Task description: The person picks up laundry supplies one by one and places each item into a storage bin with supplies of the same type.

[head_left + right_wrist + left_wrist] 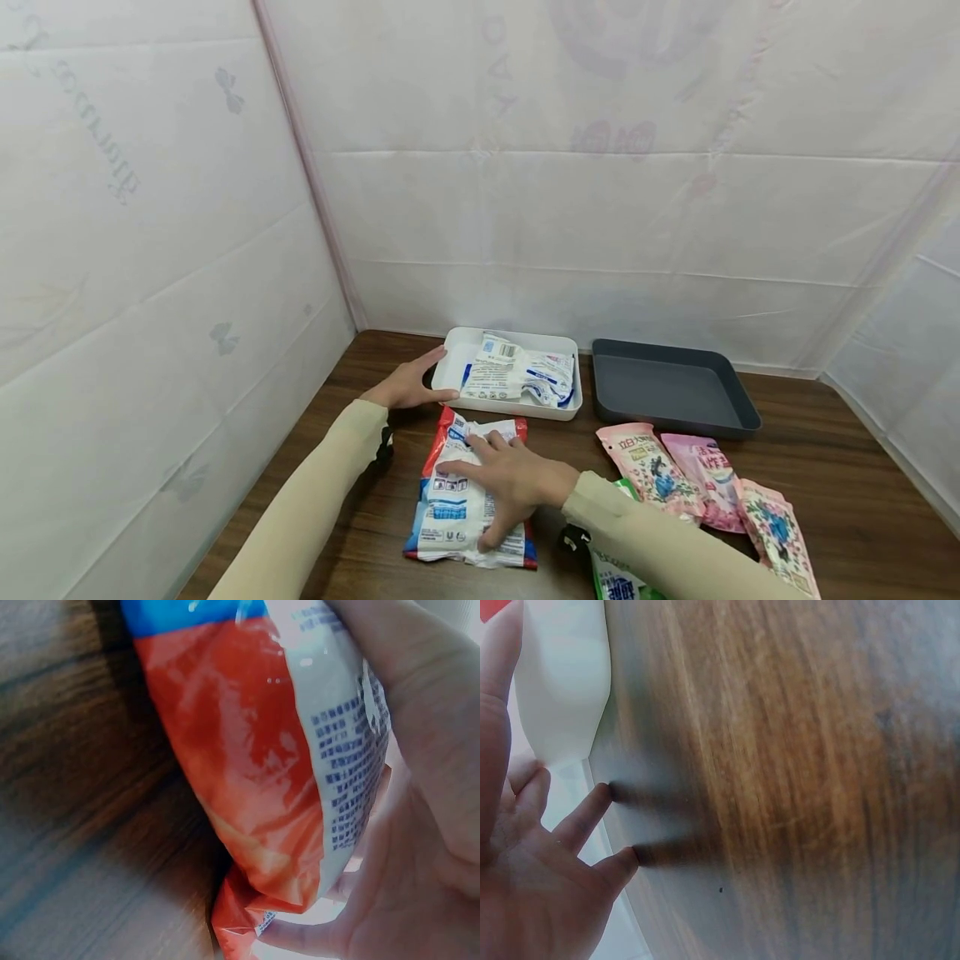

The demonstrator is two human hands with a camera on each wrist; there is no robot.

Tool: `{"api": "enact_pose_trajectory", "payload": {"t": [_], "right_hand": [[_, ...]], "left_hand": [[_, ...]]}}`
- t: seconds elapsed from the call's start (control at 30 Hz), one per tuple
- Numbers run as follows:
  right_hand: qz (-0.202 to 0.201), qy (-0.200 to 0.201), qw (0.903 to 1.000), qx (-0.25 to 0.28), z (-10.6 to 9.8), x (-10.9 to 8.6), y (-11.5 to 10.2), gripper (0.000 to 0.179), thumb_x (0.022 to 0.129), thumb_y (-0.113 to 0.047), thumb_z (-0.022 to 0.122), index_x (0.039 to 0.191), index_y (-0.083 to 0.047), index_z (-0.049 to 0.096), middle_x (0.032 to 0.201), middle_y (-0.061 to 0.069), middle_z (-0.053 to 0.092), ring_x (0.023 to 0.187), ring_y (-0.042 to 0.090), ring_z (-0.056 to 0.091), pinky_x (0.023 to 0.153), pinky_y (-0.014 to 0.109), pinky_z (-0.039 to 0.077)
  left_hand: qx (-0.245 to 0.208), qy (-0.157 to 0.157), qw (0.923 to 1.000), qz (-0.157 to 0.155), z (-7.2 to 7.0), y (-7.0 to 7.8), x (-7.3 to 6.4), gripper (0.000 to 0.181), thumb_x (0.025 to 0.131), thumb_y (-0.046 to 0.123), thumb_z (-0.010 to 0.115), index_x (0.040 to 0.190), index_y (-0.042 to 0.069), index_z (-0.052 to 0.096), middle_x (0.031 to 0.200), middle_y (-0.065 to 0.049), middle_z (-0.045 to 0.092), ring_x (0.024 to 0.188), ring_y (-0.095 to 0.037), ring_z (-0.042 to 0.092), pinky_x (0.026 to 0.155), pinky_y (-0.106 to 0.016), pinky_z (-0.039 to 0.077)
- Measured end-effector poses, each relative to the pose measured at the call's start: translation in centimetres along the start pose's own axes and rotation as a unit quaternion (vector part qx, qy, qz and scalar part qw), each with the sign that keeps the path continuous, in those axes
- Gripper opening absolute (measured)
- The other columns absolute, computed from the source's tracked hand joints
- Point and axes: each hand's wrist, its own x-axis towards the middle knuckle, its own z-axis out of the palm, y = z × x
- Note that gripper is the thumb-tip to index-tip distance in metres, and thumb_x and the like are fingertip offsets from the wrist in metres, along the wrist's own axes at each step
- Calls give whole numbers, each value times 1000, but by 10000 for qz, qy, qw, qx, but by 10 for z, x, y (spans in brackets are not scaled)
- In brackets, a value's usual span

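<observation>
In the head view my left hand (411,381) is at the left end of a white tray (545,412), fingers spread and thumb along its front rim. Two of its fingertips (606,792) come down at the wooden tabletop in the left wrist view. Inside the tray lie white-and-blue packets (495,371). My right hand (517,477) lies spread over a large white bag (442,508) with red and blue edges and printed text, flat in front of the tray. From the right wrist, the bag's red side (232,742) bulges beside the palm and thumb.
Right of the white tray stands a dark grey tray (671,387). Pink pouches (652,467) lie in front of it, with another floral pouch (780,533) farther right. A green-and-white pouch (618,583) is partly hidden under my right forearm. White sheeting (600,208) encloses the table.
</observation>
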Motion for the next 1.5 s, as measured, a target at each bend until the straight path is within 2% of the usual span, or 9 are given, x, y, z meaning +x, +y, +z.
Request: {"api": "enact_pose_trajectory", "payload": {"t": [0.27,0.7,0.93,1.37,1.5], "right_hand": [[1,98,9999,30,-3,-2,-3,103,74,-67,82,159,-53,25,167,7,25,148,43,29,106,69,37],[-92,161,9997,152,-7,-2,-5,94,77,-57,85,156,-50,34,164,8,34,146,50,31,105,69,38],[-110,197,9997,120,-7,-1,-4,90,78,-54,86,154,-50,38,162,8,38,145,48,33,105,66,41],[-187,236,9987,400,-9,-4,-1,87,79,-49,87,153,-48,41,162,8,38,145,48,33,104,66,42],[-341,355,9984,287,-8,-4,0,85,81,-46,86,153,-46,42,159,6,42,139,40,40,103,58,46]], "left_hand": [[44,-11,10000,-49,-2,0,1,110,84,70,71,166,19,19,171,-11,19,153,-40,25,115,-65,27],[106,8,9999,-28,-2,0,-1,109,84,69,72,166,17,20,170,-12,20,152,-40,27,116,-63,28],[50,-3,10000,21,-3,2,-1,108,85,67,72,166,17,21,170,-13,21,152,-41,28,115,-64,28],[13,-3,10000,-6,-2,4,-3,107,85,65,73,166,17,21,170,-13,20,152,-41,27,115,-65,28],[-30,5,10000,0,-2,5,-5,106,85,64,74,165,17,22,170,-12,21,152,-40,27,115,-65,28]]}}
